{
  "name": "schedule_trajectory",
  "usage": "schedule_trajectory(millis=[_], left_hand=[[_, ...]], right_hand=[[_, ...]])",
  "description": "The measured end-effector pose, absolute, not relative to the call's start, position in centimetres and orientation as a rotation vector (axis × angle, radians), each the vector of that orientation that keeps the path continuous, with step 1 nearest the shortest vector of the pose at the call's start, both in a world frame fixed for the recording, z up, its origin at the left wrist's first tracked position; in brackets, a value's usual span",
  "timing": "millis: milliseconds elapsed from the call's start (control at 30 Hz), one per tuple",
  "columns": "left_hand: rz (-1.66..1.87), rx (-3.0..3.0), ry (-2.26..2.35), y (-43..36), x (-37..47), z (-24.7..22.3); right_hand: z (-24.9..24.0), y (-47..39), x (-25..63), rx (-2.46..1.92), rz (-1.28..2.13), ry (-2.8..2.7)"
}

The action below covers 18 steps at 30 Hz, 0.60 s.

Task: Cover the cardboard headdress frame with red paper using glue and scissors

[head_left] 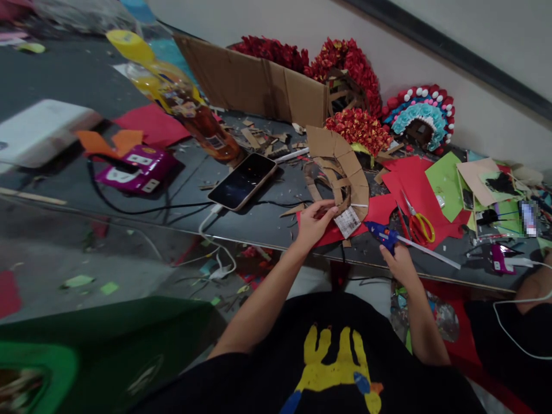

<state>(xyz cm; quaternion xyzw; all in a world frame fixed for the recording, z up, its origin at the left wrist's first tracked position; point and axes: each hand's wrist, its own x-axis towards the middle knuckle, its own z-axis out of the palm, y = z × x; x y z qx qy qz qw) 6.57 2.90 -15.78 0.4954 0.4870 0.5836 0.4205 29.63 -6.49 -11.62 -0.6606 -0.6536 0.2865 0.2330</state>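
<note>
My left hand (314,224) is closed on the lower end of a curved cardboard frame (351,169), made of brown pieces joined in an arc. A printed white piece of paper or card (347,222) lies at that end, just right of my fingertips. In my right hand (399,261) is a blue hot glue gun (383,236), with a long white glue stick (431,253) sticking out of its back. Its nozzle points left toward the printed piece, a small gap away. Red paper (328,234) lies under the frame.
Scissors with yellow handles (421,225) lie on red paper right of the glue gun. A charging phone (244,181), a purple power strip (138,168) and a bottle (202,126) stand to the left. Red flower-covered pieces (345,63) line the wall. Another person's arm (535,287) is at far right.
</note>
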Motion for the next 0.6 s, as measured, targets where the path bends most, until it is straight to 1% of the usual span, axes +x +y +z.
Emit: schedule_trajectory(millis=[200, 400, 600], left_hand=[[1.474, 1.251, 1.229, 2.9, 6.5, -15.8], [1.461, 1.223, 1.214, 3.1, 6.6, -16.3], [1.461, 1.232, 1.201, 3.0, 6.6, -16.1]], right_hand=[[-11.9, -7.0, 30.0, -1.799, 0.803, -1.745], [-11.8, -6.2, 30.1, -1.771, 0.817, -1.515], [-11.4, -3.7, 28.6, -1.677, 0.878, -1.625]])
